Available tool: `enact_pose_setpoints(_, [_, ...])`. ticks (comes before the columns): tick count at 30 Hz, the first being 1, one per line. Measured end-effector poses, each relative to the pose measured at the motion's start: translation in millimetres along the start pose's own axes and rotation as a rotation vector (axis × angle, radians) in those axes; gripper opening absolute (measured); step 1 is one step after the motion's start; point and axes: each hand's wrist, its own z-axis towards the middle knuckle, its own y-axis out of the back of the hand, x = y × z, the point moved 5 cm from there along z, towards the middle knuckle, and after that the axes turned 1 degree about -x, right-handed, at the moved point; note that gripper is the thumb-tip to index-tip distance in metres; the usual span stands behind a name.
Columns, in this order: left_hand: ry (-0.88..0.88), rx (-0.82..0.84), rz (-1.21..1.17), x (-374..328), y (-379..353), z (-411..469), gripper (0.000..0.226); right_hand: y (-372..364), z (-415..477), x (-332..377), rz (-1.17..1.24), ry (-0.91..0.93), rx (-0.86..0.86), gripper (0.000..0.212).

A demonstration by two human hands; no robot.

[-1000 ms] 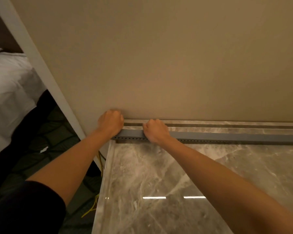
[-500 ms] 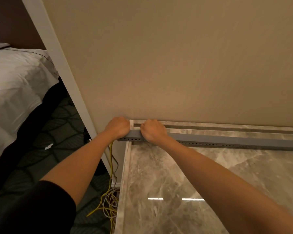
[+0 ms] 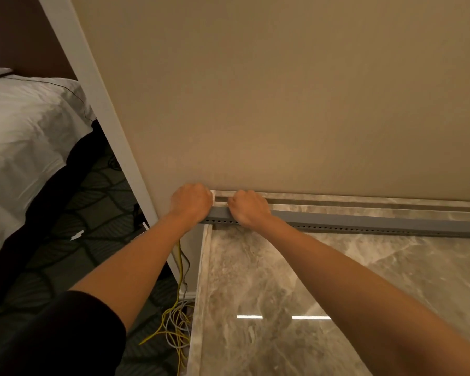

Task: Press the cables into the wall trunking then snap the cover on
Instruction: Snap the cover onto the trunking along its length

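A long grey trunking [image 3: 364, 221] with a row of small holes runs along the back of the marble top, at the foot of the beige wall. My left hand [image 3: 192, 200] is curled at the trunking's left end, fingers hidden behind it. My right hand [image 3: 248, 208] is closed over the trunking just to the right, knuckles up. Yellow and grey cables [image 3: 178, 321] hang down from below the left end and lie in a loose tangle on the floor. Whether a cover sits on the trunking I cannot tell.
The marble countertop [image 3: 296, 294] fills the lower right, its left edge near the cables. A white wall corner trim [image 3: 101, 118] runs diagonally. A bed with white linen [image 3: 19, 131] stands at left over dark patterned carpet [image 3: 73, 213].
The view has shifted, so the hands and trunking end sit further right and the floor cables show more. Both hands stay at the trunking's left end, a little closer together than one second ago.
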Motion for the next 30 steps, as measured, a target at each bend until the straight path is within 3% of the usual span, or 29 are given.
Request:
enact_pose_setpoints(5, [-0.293,-0.083,0.351,-39.2,6.2,-16.4,0.036,14.2,-11.6,-29.5,0.014,0.086,0.011,0.052])
enact_pose_setpoints(11, [-0.548,0.033,0.36,-115.3,-14.2,-38.8,0.04,52.9,-55.1,-110.1,0.017,0.027,0.021,0.031])
enact_pose_setpoints(15, [-0.674,0.155,0.416,-179.6,-43.4,-54.7,0.041,78.2,-82.8,-186.8,-0.13,-0.05,-0.036,0.035])
enact_pose_setpoints(23, [-0.726,0.165,0.466,-292.1,-97.2,-67.9,0.034,118.4,-113.6,-313.0,-0.239,-0.19,-0.143,0.051])
enact_pose_setpoints(30, [-0.691,0.18,0.385,-405.9,-138.9,-78.6,0.032,161.3,-128.2,-420.7,-0.323,-0.162,-0.133,0.054])
